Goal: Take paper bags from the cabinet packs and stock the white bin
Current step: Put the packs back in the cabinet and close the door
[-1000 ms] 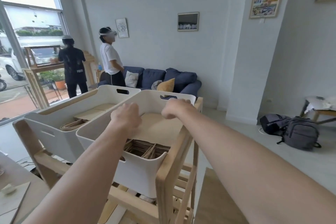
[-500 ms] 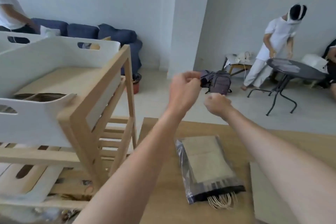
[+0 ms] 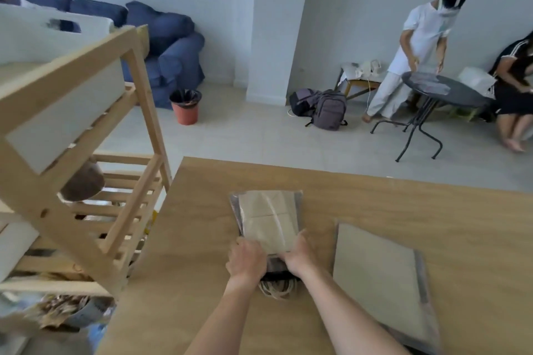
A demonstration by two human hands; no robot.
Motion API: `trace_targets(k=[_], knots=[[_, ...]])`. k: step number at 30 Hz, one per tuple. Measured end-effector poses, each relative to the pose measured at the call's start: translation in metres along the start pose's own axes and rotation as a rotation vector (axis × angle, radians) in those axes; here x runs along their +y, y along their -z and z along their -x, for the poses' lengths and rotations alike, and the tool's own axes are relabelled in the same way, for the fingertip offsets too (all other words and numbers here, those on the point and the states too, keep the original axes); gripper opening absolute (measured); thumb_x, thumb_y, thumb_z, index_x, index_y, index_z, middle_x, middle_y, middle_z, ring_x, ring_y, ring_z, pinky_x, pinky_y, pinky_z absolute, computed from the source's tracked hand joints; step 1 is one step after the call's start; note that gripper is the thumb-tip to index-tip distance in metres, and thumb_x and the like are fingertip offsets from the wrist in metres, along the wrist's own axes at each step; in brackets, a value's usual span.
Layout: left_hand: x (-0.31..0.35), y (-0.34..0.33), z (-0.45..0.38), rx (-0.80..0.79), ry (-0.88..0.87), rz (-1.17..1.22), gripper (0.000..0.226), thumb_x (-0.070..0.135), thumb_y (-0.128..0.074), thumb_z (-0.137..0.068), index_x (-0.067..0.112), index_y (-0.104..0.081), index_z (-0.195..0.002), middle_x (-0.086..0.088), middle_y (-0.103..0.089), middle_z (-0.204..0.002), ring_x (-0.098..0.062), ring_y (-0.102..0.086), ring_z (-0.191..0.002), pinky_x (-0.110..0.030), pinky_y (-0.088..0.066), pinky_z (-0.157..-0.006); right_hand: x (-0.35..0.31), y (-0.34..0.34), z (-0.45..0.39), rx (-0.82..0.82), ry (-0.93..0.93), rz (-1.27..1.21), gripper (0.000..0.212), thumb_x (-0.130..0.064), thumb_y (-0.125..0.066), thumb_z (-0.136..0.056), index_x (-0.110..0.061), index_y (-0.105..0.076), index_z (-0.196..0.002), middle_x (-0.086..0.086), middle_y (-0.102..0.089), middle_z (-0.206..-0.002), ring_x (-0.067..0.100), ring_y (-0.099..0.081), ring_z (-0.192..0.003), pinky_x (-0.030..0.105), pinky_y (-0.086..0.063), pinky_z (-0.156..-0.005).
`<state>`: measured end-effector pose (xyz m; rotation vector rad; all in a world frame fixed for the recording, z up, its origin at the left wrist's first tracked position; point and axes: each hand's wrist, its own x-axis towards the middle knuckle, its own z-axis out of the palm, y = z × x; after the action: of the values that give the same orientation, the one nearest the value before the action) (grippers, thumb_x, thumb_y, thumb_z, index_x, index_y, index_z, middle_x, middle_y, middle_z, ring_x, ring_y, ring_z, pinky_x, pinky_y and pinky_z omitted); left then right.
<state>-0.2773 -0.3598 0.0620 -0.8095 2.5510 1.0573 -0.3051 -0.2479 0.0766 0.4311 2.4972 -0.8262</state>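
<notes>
A clear plastic pack of brown paper bags (image 3: 266,217) lies flat on the wooden cabinet top (image 3: 202,239), its twisted handles sticking out at the near end. My left hand (image 3: 246,261) and my right hand (image 3: 297,253) both grip the pack's near, open end. A second, larger pack of paper bags (image 3: 380,277) lies to the right. The white bin (image 3: 31,34) sits on top of the wooden rack at the left, only its right part in view.
The wooden rack (image 3: 95,181) stands close to the cabinet's left edge, with more bags and plastic on its lower shelves. Beyond are a blue sofa (image 3: 170,49), an orange waste bin (image 3: 185,106), backpacks (image 3: 326,108), a round black table (image 3: 441,95) and two people.
I turned from the white bin to the right and looked down. Both hands left the bin, swung across and came down onto the near end of the small pack.
</notes>
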Motion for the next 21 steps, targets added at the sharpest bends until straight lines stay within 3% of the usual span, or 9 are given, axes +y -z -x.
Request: trace_targets(k=[3,5,6,9,11,14,17,21], knots=[[-0.013,-0.021,0.028,0.14,-0.159,-0.25,0.022,0.01,-0.036,-0.096,0.007,-0.053,-0.11,-0.014,-0.052,-0.111,-0.034,-0.057,-0.096,-0.041,-0.05,-0.076,0.027,-0.01,0.017,-0.1,-0.042,0.039,0.089,-0.029,-0.065,-0.085,-0.003,-0.016,-0.154,0.017,-0.026,-0.155,0.035,-0.031,-0.14,0.038,-0.034,-0.112],[-0.028,-0.04,0.048,0.133,-0.242,-0.375,0.009,0.004,-0.05,-0.089,0.01,-0.054,-0.093,-0.01,-0.051,-0.092,-0.026,-0.058,-0.07,-0.034,-0.043,-0.049,0.049,-0.018,0.031,-0.108,-0.073,0.035,0.081,-0.028,-0.053,-0.088,-0.004,-0.013,-0.154,0.018,-0.02,-0.157,0.036,-0.028,-0.141,0.041,-0.03,-0.113],[-0.036,-0.049,0.055,0.177,-0.278,-0.405,0.008,0.006,-0.049,-0.09,0.012,-0.054,-0.093,-0.009,-0.051,-0.09,-0.023,-0.057,-0.066,-0.032,-0.037,-0.045,0.058,-0.02,0.039,-0.067,-0.055,0.069,0.076,-0.026,-0.048,-0.09,-0.003,-0.013,-0.153,0.019,-0.02,-0.155,0.037,-0.028,-0.14,0.044,-0.028,-0.114],[-0.051,-0.062,0.073,0.328,-0.303,-0.499,0.045,0.018,-0.006,-0.094,0.014,-0.048,-0.111,-0.002,-0.053,-0.098,-0.018,-0.062,-0.072,-0.03,-0.031,-0.045,0.08,-0.029,0.064,0.123,0.147,0.26,0.068,-0.028,-0.045,-0.087,0.001,-0.022,-0.144,0.019,-0.032,-0.14,0.037,-0.035,-0.128,0.045,-0.031,-0.108],[-0.06,-0.068,0.088,0.388,-0.275,-0.575,0.054,0.021,0.004,-0.09,0.014,-0.046,-0.111,-0.002,-0.056,-0.098,-0.018,-0.064,-0.072,-0.03,-0.031,-0.045,0.097,-0.037,0.075,0.161,0.242,0.29,0.067,-0.036,-0.041,-0.089,0.001,-0.024,-0.142,0.019,-0.039,-0.134,0.037,-0.041,-0.121,0.045,-0.034,-0.103],[-0.072,-0.076,0.117,0.442,-0.177,-0.52,0.04,0.028,-0.009,-0.102,0.014,-0.046,-0.102,-0.004,-0.065,-0.079,-0.024,-0.067,-0.063,-0.03,-0.032,-0.043,0.123,-0.041,0.088,0.244,0.374,0.452,0.077,-0.057,-0.031,-0.096,0.004,-0.029,-0.145,0.02,-0.054,-0.119,0.035,-0.057,-0.103,0.044,-0.045,-0.088],[-0.082,-0.083,0.143,0.466,-0.135,-0.435,0.031,0.034,-0.028,-0.105,0.013,-0.048,-0.094,-0.004,-0.062,-0.059,-0.027,-0.064,-0.049,-0.028,-0.026,-0.038,0.144,-0.048,0.109,0.305,0.419,0.55,0.085,-0.062,-0.034,-0.096,0.01,-0.036,-0.142,0.02,-0.064,-0.093,0.034,-0.062,-0.077,0.043,-0.048,-0.069],[-0.11,-0.094,0.167,0.522,-0.165,-0.366,0.035,0.036,-0.022,-0.103,0.013,-0.046,-0.091,0.0,-0.05,-0.049,-0.025,-0.047,-0.037,-0.028,-0.024,-0.038,0.165,-0.062,0.137,0.336,0.444,0.547,0.088,-0.061,-0.041,-0.095,0.014,-0.037,-0.141,0.02,-0.063,-0.086,0.034,-0.062,-0.07,0.041,-0.047,-0.063]])
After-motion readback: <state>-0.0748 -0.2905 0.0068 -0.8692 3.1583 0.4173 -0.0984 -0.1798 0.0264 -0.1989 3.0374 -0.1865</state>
